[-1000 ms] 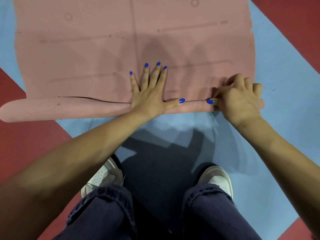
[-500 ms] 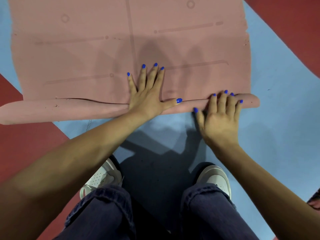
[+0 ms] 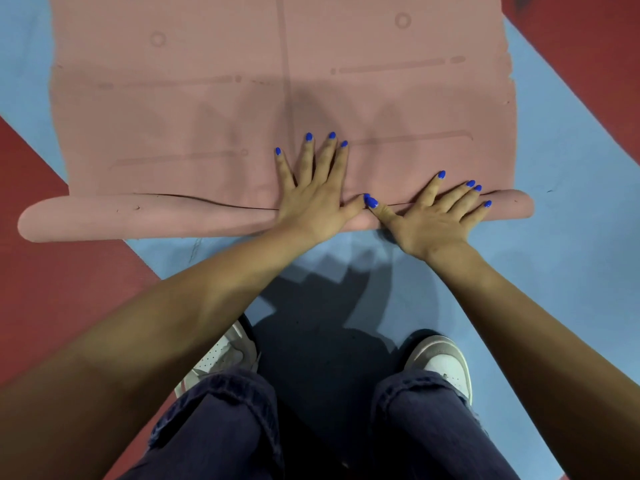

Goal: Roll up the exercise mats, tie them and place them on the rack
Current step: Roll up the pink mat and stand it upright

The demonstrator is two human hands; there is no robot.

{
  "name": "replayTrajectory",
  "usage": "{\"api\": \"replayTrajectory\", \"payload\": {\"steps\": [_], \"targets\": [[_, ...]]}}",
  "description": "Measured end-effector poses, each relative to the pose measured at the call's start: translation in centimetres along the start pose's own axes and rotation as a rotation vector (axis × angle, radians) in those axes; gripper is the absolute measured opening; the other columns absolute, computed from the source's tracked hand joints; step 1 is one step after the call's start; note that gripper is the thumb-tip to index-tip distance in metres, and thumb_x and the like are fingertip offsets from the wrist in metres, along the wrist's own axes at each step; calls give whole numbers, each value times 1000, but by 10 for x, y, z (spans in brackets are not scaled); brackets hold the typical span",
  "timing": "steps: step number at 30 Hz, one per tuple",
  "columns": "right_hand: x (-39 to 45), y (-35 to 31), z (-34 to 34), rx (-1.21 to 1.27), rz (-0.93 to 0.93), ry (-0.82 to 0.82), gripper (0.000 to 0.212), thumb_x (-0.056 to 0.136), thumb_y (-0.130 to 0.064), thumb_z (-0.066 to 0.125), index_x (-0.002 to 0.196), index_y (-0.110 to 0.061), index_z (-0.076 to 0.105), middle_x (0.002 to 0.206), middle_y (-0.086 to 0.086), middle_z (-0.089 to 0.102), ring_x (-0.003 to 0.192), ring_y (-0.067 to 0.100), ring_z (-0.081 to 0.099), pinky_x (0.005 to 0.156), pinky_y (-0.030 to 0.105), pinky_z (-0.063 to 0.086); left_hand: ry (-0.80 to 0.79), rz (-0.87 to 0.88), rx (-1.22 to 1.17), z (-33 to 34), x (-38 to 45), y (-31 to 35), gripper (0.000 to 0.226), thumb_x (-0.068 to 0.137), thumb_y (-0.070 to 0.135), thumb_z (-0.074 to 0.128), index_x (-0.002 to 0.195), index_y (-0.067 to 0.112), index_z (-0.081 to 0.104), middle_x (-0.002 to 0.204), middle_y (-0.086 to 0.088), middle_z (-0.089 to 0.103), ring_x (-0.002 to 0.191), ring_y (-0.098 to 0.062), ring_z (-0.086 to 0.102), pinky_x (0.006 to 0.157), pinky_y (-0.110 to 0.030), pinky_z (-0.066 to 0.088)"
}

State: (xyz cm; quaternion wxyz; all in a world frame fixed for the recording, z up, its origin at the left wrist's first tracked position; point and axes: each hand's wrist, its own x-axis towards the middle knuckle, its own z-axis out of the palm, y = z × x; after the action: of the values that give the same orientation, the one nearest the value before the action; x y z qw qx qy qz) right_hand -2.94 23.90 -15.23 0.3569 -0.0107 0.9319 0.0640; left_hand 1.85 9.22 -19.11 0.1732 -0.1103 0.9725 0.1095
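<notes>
Pink foam exercise mat (image 3: 221,109) spread flat across upper half of frame, on blue and red floor (image 3: 571,244). Near edge already turned into a low roll (image 3: 138,218), running from far left to right of centre. Roll fatter and looser at left end, with a dark open seam; tighter at right end.

Left hand (image 3: 313,202) flat at centre of frame, heel on roll, fingers straight and spread onto flat mat beyond. Right hand (image 3: 436,218) flat on right part of roll, fingers straight and fanned wide, gripping nothing. Thumbs meeting at seam between the two hands.

Dark trousers and white sneakers (image 3: 446,362) at bottom of frame, close behind roll. No tie and no rack in view.

Step judged: rolling, at an early stage; most of mat unrolled. Tying and racking not yet begun.

Next move judged to need: even forward push with both palms, left end drawn in tighter to correct uneven roll, hands possibly spaced wider for control. Risk judged: roll going conical if left end stays slack.
</notes>
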Motion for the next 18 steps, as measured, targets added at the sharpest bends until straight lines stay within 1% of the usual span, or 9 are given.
{"api": "replayTrajectory", "payload": {"steps": [3,5,6,7,8,10,12,14,18], "targets": [[-1,-2,-6,-11,62,-109,123,64,-94,17,146,-12,-24,152,28,-22,140,37,-26,110,58,-16,54,9,16,3,-2,-1,70,100,52,23,153,14,-2,161,-3,-4,147,-27,-10,112,-64,-6],[-1,-5,-11,-16,92,-157,122,65,-94,19,146,-15,-26,153,25,-23,141,35,-26,109,59,-16,168,76,-8,0,-7,-7,63,99,41,37,152,12,18,158,-10,19,146,-30,14,114,-62,7],[-1,-7,-14,-21,101,-173,122,66,-94,20,146,-14,-26,153,24,-23,141,35,-26,109,59,-16,273,140,7,-1,-10,-12,57,95,35,47,146,13,35,148,-12,37,137,-32,34,112,-58,21],[-2,-8,-17,-20,109,-191,121,67,-93,22,147,-14,-25,153,25,-23,141,36,-25,109,59,-16,385,209,59,-2,-16,-21,45,90,31,54,132,15,49,132,-10,53,120,-31,50,104,-50,32],[-2,-10,-19,-13,118,-210,121,68,-92,23,147,-14,-23,153,25,-22,142,36,-23,110,59,-14,491,266,132,-2,-23,-34,29,88,27,57,115,16,54,114,-8,60,100,-29,55,92,-42,37],[-2,-11,-24,9,128,-242,120,70,-90,27,148,-13,-21,153,26,-20,142,37,-20,111,59,-12,616,288,274,-1,-40,-70,10,92,27,54,92,17,51,90,-5,61,76,-26,48,71,-37,32],[-2,-12,-25,18,133,-260,120,71,-89,30,148,-13,-21,153,25,-20,142,38,-21,112,58,-11,611,261,338,2,-57,-100,22,97,31,47,84,17,59,80,-4,62,68,-26,49,64,-37,33],[-4,-13,-27,24,136,-269,119,71,-88,31,147,-13,-22,153,25,-21,142,38,-21,112,58,-10,529,217,307,3,-68,-108,30,97,32,46,81,16,65,75,-3,64,63,-27,53,61,-34,35],[-5,-15,-30,66,146,-277,120,72,-87,34,148,-12,-20,152,27,-21,142,38,-20,112,57,-9,313,47,0,-1,-73,-92,38,88,31,40,66,12,64,65,-7,65,59,-31,58,55,-32,40]]}}
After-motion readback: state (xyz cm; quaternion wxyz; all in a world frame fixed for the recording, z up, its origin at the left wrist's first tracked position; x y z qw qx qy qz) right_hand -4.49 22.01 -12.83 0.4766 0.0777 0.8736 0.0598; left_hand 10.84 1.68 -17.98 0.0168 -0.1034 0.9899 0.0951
